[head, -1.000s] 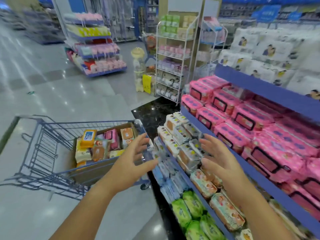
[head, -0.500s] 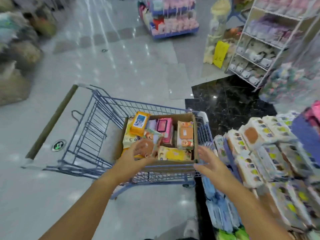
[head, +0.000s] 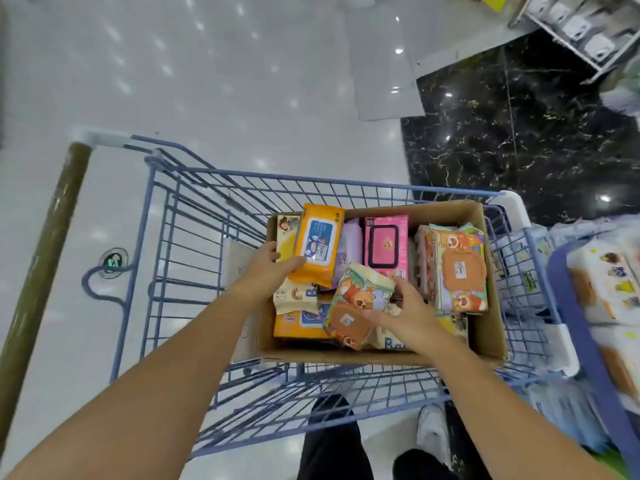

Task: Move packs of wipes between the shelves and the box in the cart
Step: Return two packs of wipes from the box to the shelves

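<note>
The cardboard box (head: 491,327) sits in the right end of my blue wire cart (head: 180,237), packed with wipes in a loose jumble. An orange pack (head: 317,245) with a blue-and-white label stands tilted at the back left; a pink pack (head: 385,242) with a black-framed lid stands beside it, and a bear-print pack (head: 457,268) with an orange lid lies to the right. In the middle a second bear pack (head: 356,303) lies slanted on top of the others. My left hand (head: 268,271) closes on the orange pack's lower left edge, thumb across its front. My right hand (head: 407,315) lies spread on the slanted bear pack, fingers (head: 381,318) loosely open, touching but not gripping.
</note>
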`<state>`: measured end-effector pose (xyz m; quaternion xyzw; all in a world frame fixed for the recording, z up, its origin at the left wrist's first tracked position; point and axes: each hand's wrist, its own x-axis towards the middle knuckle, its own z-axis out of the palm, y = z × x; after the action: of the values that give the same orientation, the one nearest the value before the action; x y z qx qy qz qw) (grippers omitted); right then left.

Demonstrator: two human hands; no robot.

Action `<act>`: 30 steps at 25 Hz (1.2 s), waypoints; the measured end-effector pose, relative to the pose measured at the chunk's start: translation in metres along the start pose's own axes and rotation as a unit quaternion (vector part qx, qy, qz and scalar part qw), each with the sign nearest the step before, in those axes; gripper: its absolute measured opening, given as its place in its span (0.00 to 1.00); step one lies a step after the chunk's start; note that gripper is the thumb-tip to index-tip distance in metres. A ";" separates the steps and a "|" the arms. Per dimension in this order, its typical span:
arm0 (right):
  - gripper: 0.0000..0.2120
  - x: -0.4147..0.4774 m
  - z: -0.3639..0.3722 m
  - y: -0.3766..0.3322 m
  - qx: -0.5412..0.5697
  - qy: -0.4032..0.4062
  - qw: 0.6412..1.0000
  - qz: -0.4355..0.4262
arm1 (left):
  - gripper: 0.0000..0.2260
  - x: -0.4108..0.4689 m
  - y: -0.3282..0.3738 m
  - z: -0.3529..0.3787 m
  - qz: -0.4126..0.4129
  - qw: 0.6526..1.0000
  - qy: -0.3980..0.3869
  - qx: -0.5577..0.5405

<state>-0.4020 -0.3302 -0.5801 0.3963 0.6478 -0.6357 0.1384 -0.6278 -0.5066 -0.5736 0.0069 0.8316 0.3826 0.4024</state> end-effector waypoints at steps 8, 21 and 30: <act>0.50 0.033 0.043 0.038 0.093 0.016 0.992 0.081 | 0.44 0.052 0.004 0.022 -0.030 0.991 -0.013 0.129; 0.39 -0.035 -0.021 0.003 0.167 0.152 0.971 0.082 | 0.34 0.013 0.020 -0.031 0.058 0.985 -0.116 -0.115; 0.24 -0.175 -0.092 -0.043 0.181 0.238 0.954 -0.009 | 0.35 -0.058 0.129 0.001 0.178 0.951 -0.246 -0.058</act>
<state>-0.2887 -0.2977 -0.4155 0.5483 0.5395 -0.6312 -0.0996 -0.6264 -0.4335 -0.4528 0.2252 0.6685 0.4817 0.5199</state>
